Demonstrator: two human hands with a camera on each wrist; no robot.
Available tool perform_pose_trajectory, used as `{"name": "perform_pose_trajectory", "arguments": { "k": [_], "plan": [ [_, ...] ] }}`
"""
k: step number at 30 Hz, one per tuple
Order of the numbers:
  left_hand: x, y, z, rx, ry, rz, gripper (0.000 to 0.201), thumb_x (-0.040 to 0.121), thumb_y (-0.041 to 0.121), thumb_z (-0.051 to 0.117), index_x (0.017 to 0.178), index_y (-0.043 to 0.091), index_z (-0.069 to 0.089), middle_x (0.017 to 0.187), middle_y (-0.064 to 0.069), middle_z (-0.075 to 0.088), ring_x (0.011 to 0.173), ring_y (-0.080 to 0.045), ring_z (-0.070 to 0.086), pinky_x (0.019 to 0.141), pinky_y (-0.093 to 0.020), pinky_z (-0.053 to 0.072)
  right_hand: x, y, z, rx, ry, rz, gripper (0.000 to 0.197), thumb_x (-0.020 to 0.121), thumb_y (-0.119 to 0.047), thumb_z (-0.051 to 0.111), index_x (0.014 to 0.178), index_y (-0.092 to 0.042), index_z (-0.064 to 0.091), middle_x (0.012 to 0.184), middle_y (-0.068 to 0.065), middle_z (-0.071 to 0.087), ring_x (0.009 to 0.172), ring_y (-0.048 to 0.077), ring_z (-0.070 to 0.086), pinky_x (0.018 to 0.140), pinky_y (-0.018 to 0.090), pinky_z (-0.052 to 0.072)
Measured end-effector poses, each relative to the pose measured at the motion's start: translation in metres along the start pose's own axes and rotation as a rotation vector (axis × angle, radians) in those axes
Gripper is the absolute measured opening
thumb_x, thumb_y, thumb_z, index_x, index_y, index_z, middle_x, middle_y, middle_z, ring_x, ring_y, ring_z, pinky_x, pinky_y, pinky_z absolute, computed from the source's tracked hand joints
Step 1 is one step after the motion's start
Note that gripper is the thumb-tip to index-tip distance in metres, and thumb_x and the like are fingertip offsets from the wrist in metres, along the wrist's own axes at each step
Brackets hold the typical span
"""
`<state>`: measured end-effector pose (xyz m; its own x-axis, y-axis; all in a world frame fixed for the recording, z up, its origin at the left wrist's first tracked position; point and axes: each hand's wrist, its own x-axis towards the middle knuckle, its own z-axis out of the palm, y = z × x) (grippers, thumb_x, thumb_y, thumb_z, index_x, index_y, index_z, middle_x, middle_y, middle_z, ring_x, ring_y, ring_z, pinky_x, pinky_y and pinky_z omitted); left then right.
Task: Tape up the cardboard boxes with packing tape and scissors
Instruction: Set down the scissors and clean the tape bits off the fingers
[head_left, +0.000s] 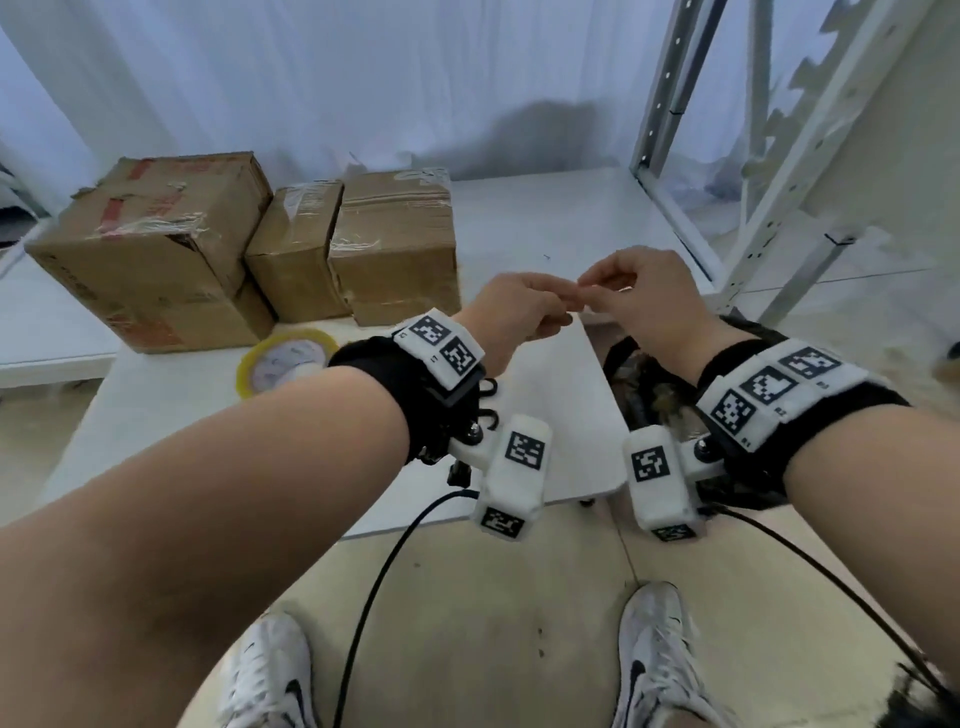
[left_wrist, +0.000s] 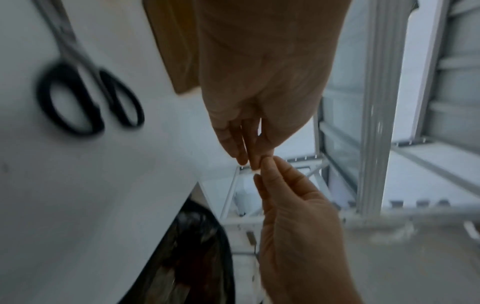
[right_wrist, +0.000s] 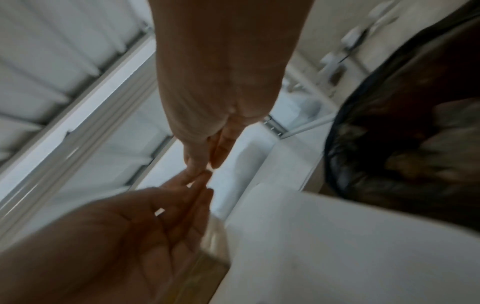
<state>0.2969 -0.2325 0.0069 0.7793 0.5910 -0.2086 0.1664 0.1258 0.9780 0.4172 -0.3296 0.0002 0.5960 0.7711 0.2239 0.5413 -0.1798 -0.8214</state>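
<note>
My left hand (head_left: 563, 307) and right hand (head_left: 589, 290) meet fingertip to fingertip above the right edge of the white table (head_left: 550, 395). In the left wrist view my right hand (left_wrist: 262, 171) pinches with thumb and forefinger at the tips of the nearly straight left fingers (left_wrist: 240, 152). A tiny pale scrap (left_wrist: 255, 170) sits between them, too small to name. Three taped cardboard boxes (head_left: 150, 244) (head_left: 296, 244) (head_left: 395, 244) stand at the back left. A yellowish tape roll (head_left: 283, 358) lies beside my left forearm. Black-handled scissors (left_wrist: 88, 98) lie on the table, held by neither hand.
A bin lined with a black bag (head_left: 644, 384) stands under my right wrist, just off the table's right edge. A white metal rack (head_left: 779, 156) rises at the right. Black cables (head_left: 374, 597) hang from both wrists toward the floor by my shoes.
</note>
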Motion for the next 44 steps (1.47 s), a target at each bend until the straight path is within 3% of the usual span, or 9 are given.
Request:
{"name": "perform_pose_trajectory", "arguments": {
  "k": [6, 10, 19, 24, 27, 31, 39, 41, 44],
  "plan": [
    [0.033, -0.031, 0.064, -0.002, -0.042, -0.016, 0.012, 0.086, -0.009, 0.062, 0.084, 0.002, 0.056, 0.074, -0.010, 0.056, 0.054, -0.007, 0.064, 0.065, -0.016, 0.056, -0.027, 0.065, -0.055, 0.211, 0.085, 0.236, 0.009, 0.085, 0.001, 0.068, 0.091, -0.001, 0.061, 0.071, 0.009, 0.065, 0.061, 0.012, 0.066, 0.067, 0.023, 0.056],
    [0.041, -0.042, 0.093, 0.204, -0.176, 0.036, 0.004, 0.085, -0.003, 0.066, 0.088, 0.000, 0.064, 0.069, -0.011, 0.060, 0.061, -0.013, 0.059, 0.068, -0.019, 0.053, -0.036, 0.088, -0.069, 0.364, 0.042, 0.302, 0.012, 0.086, 0.003, 0.066, 0.094, -0.005, 0.060, 0.075, 0.011, 0.066, 0.066, 0.012, 0.067, 0.070, 0.022, 0.058],
    [0.063, -0.067, 0.123, 0.594, -0.172, 0.024, 0.027, 0.086, 0.026, 0.071, 0.064, 0.012, 0.062, 0.073, -0.014, 0.067, 0.072, -0.025, 0.066, 0.077, -0.035, 0.056, -0.039, 0.129, -0.078, 0.055, -0.050, 0.369, 0.003, 0.084, -0.012, 0.072, 0.082, -0.010, 0.072, 0.079, 0.008, 0.069, 0.073, 0.013, 0.062, 0.067, 0.025, 0.053],
    [0.069, -0.068, 0.124, 0.703, -0.238, 0.044, 0.021, 0.090, -0.003, 0.048, 0.081, -0.003, 0.067, 0.083, -0.016, 0.065, 0.072, -0.020, 0.060, 0.081, -0.030, 0.053, -0.043, 0.147, -0.078, -0.243, -0.006, 0.412, 0.013, 0.088, 0.000, 0.058, 0.083, 0.004, 0.069, 0.079, 0.016, 0.070, 0.066, 0.013, 0.065, 0.071, 0.026, 0.054],
    [0.073, -0.066, 0.125, 0.781, -0.227, 0.101, 0.018, 0.081, -0.005, 0.051, 0.078, 0.001, 0.068, 0.075, -0.009, 0.064, 0.070, -0.017, 0.057, 0.079, -0.029, 0.051, -0.044, 0.142, -0.074, 0.010, 0.030, 0.400, 0.009, 0.091, -0.003, 0.059, 0.097, 0.001, 0.065, 0.089, 0.017, 0.068, 0.069, 0.013, 0.065, 0.074, 0.031, 0.059],
    [0.077, -0.071, 0.125, 0.752, -0.164, 0.121, 0.010, 0.084, 0.006, 0.062, 0.082, 0.005, 0.072, 0.076, -0.011, 0.069, 0.077, -0.024, 0.066, 0.081, -0.034, 0.055, -0.042, 0.127, -0.069, 0.075, -0.067, 0.299, 0.019, 0.083, -0.021, 0.075, 0.098, -0.010, 0.069, 0.080, 0.007, 0.061, 0.071, 0.012, 0.059, 0.068, 0.030, 0.057],
    [0.072, -0.072, 0.122, 0.456, -0.205, 0.070, 0.016, 0.091, -0.009, 0.050, 0.093, -0.002, 0.064, 0.088, -0.013, 0.065, 0.082, -0.021, 0.066, 0.081, -0.019, 0.055, -0.036, 0.146, -0.076, -0.298, 0.036, 0.328, 0.012, 0.087, -0.006, 0.065, 0.096, -0.003, 0.073, 0.087, 0.008, 0.069, 0.087, 0.021, 0.065, 0.089, 0.033, 0.051],
    [0.071, -0.072, 0.121, 0.484, -0.197, 0.095, 0.011, 0.091, -0.003, 0.054, 0.097, -0.002, 0.064, 0.095, -0.017, 0.068, 0.089, -0.025, 0.069, 0.087, -0.026, 0.055, -0.035, 0.153, -0.079, -0.333, 0.042, 0.379, 0.016, 0.089, -0.002, 0.061, 0.099, 0.001, 0.072, 0.096, 0.014, 0.070, 0.095, 0.027, 0.066, 0.095, 0.039, 0.050],
    [0.070, -0.073, 0.120, 0.523, -0.202, 0.128, 0.005, 0.090, 0.005, 0.060, 0.092, 0.007, 0.063, 0.089, -0.012, 0.068, 0.091, -0.027, 0.070, 0.091, -0.036, 0.054, -0.038, 0.150, -0.083, -0.394, 0.054, 0.446, 0.009, 0.088, -0.005, 0.064, 0.079, -0.008, 0.064, 0.084, 0.017, 0.069, 0.077, 0.031, 0.069, 0.081, 0.044, 0.057]
  ]
}}
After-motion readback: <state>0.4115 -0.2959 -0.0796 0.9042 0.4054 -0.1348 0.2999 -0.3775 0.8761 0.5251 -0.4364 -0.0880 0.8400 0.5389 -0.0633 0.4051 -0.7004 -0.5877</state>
